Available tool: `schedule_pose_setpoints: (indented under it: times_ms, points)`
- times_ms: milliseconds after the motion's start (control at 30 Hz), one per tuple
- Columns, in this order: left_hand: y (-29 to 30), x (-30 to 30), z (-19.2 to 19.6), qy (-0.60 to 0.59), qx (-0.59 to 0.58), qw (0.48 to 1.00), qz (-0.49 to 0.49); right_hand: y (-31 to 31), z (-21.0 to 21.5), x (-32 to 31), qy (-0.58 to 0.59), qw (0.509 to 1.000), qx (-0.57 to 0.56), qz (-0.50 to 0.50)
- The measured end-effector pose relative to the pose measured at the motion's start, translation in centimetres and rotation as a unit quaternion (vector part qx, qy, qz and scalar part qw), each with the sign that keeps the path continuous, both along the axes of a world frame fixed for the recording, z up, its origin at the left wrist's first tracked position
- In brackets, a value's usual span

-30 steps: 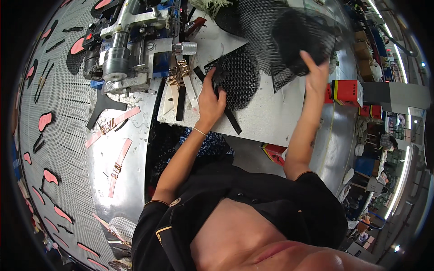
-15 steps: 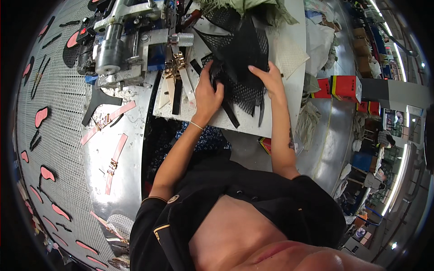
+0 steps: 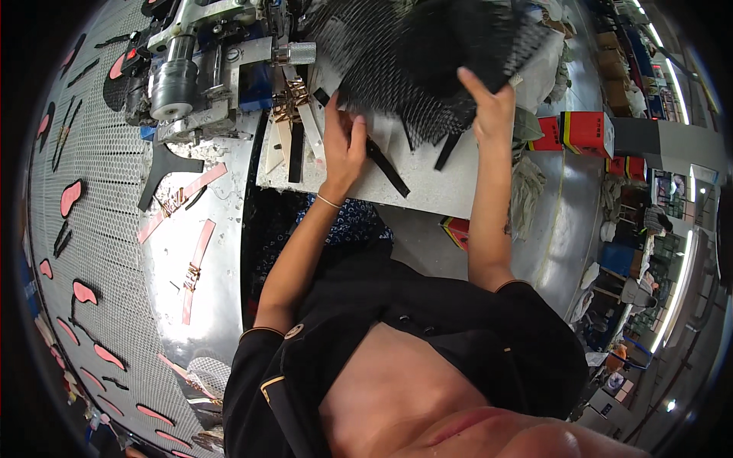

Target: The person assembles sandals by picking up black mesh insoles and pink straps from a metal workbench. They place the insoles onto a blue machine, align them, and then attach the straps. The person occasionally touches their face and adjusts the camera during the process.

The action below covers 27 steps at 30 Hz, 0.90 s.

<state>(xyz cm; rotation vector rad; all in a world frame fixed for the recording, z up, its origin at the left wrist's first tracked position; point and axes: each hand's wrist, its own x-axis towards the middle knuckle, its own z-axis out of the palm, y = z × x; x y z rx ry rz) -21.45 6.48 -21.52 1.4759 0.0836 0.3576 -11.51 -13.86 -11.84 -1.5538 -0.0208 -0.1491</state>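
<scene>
Perforated metal bench (image 3: 114, 305) fills the left side, w/ pink shoe-shaped cutouts (image 3: 70, 197) and small dark pieces scattered over it. A smooth shiny strip of it carries pink straps w/ gold buckles (image 3: 197, 256), lying flat and apart from each other. Next to that, a white work table (image 3: 458, 179) runs across the top centre. At the table's left end sits a metal machine (image 3: 198, 72) w/ a grey cylinder and a blue block.

Black mesh fabric (image 3: 412, 65) is the biggest loose item: spread over the table's far part, lifted on its right side, dark strips hanging from its lower edge. Right hand (image 3: 489, 107) is raised at the mesh's right edge, fingers closed on the fabric, pinching it and holding it up. Left hand (image 3: 343, 145) lies flat on the table by the mesh's lower left edge, fingers spread, pressing down; can't tell if it grips anything. A black strap (image 3: 385, 168) runs diagonally on the table from under the left hand. Just left of that hand, white and black strips (image 3: 294, 141) w/ gold buckles lie side by side.

Right of the table, on the floor: red boxes (image 3: 584, 130).
</scene>
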Motion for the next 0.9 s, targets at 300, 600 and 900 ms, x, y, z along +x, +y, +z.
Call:
schedule_pose_setpoints:
  times_ms: [300, 600, 900]
  points:
    - [-3.5, 0.9, 5.7, 0.045, 0.223, 0.969, -0.094, 2.1, 2.9, -0.3, -0.141, 0.949, 0.237, -0.156]
    - [-1.1, 0.3, 3.9, 0.122, 0.146, 0.982, -0.018, -0.8, 11.5, 3.7, -0.207, 0.929, 0.272, -0.14]
    - [5.4, -8.4, 5.0, -0.078, 0.234, 0.954, -0.17, 10.3, 29.6, 8.0, -0.406, 0.913, -0.02, -0.013]
